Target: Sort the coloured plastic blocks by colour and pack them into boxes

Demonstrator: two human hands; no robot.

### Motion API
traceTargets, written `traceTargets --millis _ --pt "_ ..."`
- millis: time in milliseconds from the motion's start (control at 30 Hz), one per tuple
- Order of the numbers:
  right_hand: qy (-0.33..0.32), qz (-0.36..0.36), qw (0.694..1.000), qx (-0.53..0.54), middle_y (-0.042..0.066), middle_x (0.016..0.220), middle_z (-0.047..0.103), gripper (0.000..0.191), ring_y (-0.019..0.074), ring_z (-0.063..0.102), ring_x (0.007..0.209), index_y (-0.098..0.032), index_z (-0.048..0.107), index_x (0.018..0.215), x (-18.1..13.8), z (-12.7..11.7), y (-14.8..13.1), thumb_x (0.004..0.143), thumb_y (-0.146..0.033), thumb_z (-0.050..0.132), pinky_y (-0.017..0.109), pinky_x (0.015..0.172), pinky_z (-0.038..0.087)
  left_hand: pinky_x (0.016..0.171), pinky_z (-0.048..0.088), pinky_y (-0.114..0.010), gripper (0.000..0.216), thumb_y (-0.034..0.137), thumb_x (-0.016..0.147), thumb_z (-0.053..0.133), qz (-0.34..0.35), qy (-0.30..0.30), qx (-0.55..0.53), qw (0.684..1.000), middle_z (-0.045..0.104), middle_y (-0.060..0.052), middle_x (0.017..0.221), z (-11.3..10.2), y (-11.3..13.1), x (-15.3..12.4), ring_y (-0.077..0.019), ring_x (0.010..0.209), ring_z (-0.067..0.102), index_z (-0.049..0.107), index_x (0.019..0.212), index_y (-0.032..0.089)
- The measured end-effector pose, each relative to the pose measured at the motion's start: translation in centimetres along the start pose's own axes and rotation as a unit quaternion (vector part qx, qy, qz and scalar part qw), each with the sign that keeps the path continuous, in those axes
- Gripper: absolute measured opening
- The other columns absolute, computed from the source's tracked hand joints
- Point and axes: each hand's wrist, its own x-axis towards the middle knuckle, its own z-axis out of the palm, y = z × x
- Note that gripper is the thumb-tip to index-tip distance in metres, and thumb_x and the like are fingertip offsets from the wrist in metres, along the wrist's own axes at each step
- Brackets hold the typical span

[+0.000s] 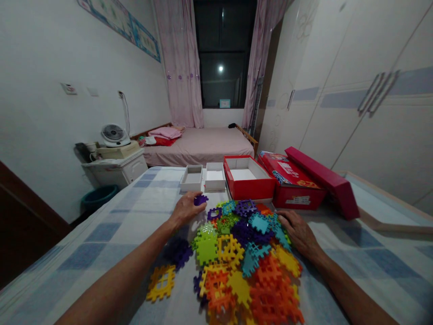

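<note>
A heap of flat, toothed plastic tiles (243, 253) in orange, yellow, green, teal and purple lies on the checked bed cover in front of me. My left hand (186, 207) is at the heap's far left corner, its fingers pinched round a small purple tile (200, 199) held just above the cover. My right hand (299, 232) rests on the right edge of the heap, fingers lying flat over teal and yellow tiles. A single yellow tile (161, 282) lies apart at the near left.
Beyond the heap stand two small white trays (191, 178) (215, 176), an open red box (248, 178), another red box (292, 180) and a red lid (323, 178). A white wardrobe (372, 104) fills the right. Another bed (199, 144), a bedside cabinet with a fan (115, 135) and a teal bin (98, 196) are at the left.
</note>
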Motion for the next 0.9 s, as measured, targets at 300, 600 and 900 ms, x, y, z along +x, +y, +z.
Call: traceTargets --millis 300,600,900 --pt "-0.008 -0.008 1.0 -0.008 0.009 0.102 0.062 0.036 0.0224 0.055 0.098 -0.019 0.061 0.1 0.0 -0.1 0.2 0.089 -0.041 0.035 0.039 0.09 0.041 0.111 0.023 -0.046 0.096 0.058 0.066 0.066 0.15 -0.178 -0.02 0.972 0.016 -0.011 0.153 -4.8 1.6 -7.6 -0.0291 0.138 0.021 0.02 0.144 0.026" --pt "-0.006 -0.006 1.0 -0.027 0.009 0.1 0.063 0.038 0.0236 0.056 0.096 -0.019 0.062 0.097 0.1 -0.1 0.3 0.086 -0.042 0.034 0.04 0.09 0.042 0.107 0.024 -0.056 0.121 0.071 0.044 0.07 0.15 -0.263 0.103 0.947 0.013 -0.014 0.153 -6.8 -4.7 -13.8 -0.0408 0.136 0.018 0.017 0.145 0.029" --pt "-0.004 -0.01 1.0 -0.022 0.01 0.099 0.064 0.04 0.024 0.058 0.095 -0.019 0.062 0.096 0.2 -0.4 -0.1 0.084 -0.044 0.033 0.041 0.089 0.043 0.102 0.038 -0.045 0.067 0.044 0.074 0.062 0.207 -0.113 0.106 0.966 0.043 -0.013 0.138 -3.4 -4.4 -12.4 -0.0297 0.125 0.042 0.043 0.134 0.023"
